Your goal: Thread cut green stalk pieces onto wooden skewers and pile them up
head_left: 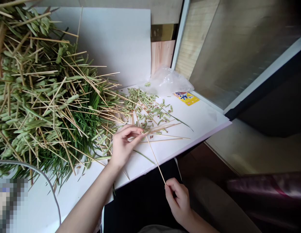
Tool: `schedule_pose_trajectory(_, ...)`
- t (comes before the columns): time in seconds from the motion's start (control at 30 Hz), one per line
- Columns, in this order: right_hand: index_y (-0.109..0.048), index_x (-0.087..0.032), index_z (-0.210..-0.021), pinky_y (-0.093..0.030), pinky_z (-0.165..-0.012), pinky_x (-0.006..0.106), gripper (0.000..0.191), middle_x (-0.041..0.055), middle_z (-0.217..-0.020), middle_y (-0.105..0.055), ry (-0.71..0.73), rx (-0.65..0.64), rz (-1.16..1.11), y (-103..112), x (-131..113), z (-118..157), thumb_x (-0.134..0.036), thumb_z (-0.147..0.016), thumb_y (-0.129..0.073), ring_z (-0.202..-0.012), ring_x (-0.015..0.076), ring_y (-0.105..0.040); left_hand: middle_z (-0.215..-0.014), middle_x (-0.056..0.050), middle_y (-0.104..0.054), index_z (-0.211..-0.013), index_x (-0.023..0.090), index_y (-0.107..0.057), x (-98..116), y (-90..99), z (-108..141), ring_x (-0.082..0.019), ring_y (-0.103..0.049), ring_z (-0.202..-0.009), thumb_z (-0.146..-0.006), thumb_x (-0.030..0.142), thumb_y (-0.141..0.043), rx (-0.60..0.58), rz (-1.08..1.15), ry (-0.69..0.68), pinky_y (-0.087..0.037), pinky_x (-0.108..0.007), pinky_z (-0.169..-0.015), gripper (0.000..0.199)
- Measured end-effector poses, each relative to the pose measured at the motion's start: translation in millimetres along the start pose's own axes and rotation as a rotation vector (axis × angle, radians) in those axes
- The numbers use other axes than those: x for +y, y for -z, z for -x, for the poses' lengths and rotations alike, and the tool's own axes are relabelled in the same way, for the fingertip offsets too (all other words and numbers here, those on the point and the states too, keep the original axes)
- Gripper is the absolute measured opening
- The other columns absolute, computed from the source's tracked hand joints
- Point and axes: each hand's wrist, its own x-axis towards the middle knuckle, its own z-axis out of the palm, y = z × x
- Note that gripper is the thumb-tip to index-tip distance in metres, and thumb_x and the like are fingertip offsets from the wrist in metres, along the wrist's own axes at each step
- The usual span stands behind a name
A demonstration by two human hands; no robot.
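Note:
Between finger and thumb, my right hand pinches the lower end of a thin wooden skewer over my lap. The skewer's upper end meets the fingertips of my left hand, which are pinched on a small green piece. Just beyond, cut green bean pieces are scattered on the white tabletop, with several loose skewers lying near my left fingertips. A large heap of skewered green pieces and long green leaves fills the left side.
At the back lie a clear plastic bag and a yellow packet. A white board stands behind the heap. A grey cable curves at lower left. A framed glass panel rises at the right.

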Motion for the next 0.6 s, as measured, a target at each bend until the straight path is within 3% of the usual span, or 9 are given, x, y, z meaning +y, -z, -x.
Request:
schedule_pose_trajectory(0.47, -0.046, -0.026, -0.080, -0.033, -0.048, 0.022, 0.021, -0.0095, -0.058, -0.039, -0.014, 0.017, 0.093, -3, -5, 6, -0.010, -0.094, -0.047, -0.044, 0.0079, -0.042, -0.092, -0.005, -0.072, -0.094, 0.021, -0.075, 5, 1.9, 0, -0.016, -0.067, -0.082, -0.088, 0.024, -0.073, -0.128, -0.185, -0.102, -0.055, -0.030, -0.080, 0.007)
schedule_pose_trajectory(0.53, -0.046, -0.025, -0.080, -0.032, -0.047, 0.022, 0.020, -0.0095, -0.059, -0.037, -0.059, 0.016, 0.044, -5, -2, 7, -0.012, -0.095, -0.046, -0.045, 0.0080, -0.040, -0.090, -0.005, -0.073, -0.092, 0.021, -0.074, 7, -1.8, 2, -0.018, -0.068, -0.082, -0.089, 0.025, -0.072, -0.191, -0.194, -0.109, -0.055, -0.030, -0.080, 0.006)
schedule_pose_trajectory(0.6, -0.045, -0.026, -0.080, -0.029, -0.046, 0.022, 0.020, -0.0098, -0.060, -0.032, -0.126, 0.033, -0.028, -6, 2, 5, -0.015, -0.098, -0.045, -0.045, 0.0082, -0.036, -0.088, -0.006, -0.073, -0.090, 0.020, -0.074, 10, -8.7, 6, -0.018, -0.068, -0.081, -0.090, 0.026, -0.070, -0.342, -0.176, -0.115, -0.054, -0.029, -0.078, 0.007)
